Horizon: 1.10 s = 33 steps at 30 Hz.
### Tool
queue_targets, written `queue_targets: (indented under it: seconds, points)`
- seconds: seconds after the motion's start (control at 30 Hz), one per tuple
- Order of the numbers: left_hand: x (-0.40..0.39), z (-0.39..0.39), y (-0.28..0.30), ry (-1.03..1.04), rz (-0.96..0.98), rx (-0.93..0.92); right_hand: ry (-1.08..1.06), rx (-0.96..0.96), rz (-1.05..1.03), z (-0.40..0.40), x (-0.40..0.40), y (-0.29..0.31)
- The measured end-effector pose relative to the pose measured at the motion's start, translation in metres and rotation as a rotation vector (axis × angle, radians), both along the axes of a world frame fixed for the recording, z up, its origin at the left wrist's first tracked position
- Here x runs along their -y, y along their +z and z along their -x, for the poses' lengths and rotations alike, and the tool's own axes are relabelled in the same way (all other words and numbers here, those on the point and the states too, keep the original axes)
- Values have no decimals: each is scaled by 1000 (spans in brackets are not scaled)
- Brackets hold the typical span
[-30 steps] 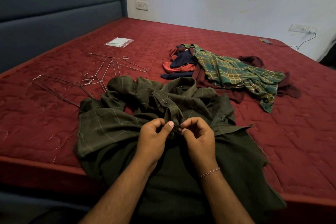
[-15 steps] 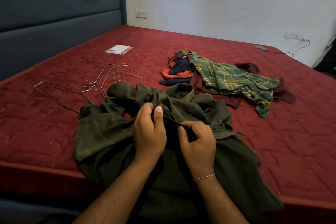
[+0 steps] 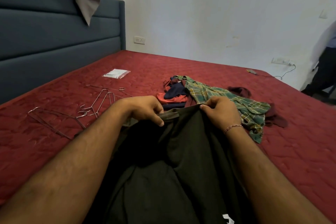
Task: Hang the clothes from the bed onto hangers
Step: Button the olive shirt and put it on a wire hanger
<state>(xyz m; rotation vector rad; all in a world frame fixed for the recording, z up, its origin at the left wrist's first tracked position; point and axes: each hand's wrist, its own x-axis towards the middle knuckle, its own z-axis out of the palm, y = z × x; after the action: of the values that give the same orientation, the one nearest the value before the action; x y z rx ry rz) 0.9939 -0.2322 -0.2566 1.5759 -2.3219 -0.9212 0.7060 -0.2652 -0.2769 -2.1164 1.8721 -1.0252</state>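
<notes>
Fingers [image 3: 156,117] of both hands pinch the dark green shirt [image 3: 172,160] up by its top edge, wire hangers [image 3: 94,107] lying unused to their left on the bed [image 3: 45,147], more clothes [image 3: 218,96] heaped just beyond, so hanging seems barely begun.

No text, label, brand or number could be read anywhere; a small white mark [image 3: 228,218] on the dark garment [image 3: 163,178] was too blurred to make out.
</notes>
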Motion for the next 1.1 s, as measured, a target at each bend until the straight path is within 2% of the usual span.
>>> queue_targets:
  seconds: [0.07, 0.13, 0.23, 0.4, 0.5, 0.57, 0.8, 1.03, 1.1]
  points:
    - [5, -12, -15, 50, 2, -103, -103, 7, 10, 6, 6, -3]
    - [9, -16, -29, 181, 54, -299, -200, 6, -14, 14, 10, -4]
    - [13, 0, -36, 448, 312, -549, -162, 97, -109, 12, 7, 2]
    - [-44, 57, -70, 560, 490, -634, 195, 600, -240, -39, -53, -30]
    - [-89, 82, -111, 618, 480, -764, 252, 971, -323, -67, -92, -73]
    - [-107, 90, -133, 649, 445, -868, 243, 1129, -383, -75, -108, -96]
    - [-118, 98, -155, 703, 498, -831, 224, 1262, -327, -69, -128, -121]
    - [-128, 100, -156, 657, 447, -915, 288, 1179, -315, -70, -131, -132]
    - [-128, 99, -156, 701, 482, -928, 288, 1180, -306, -71, -132, -132]
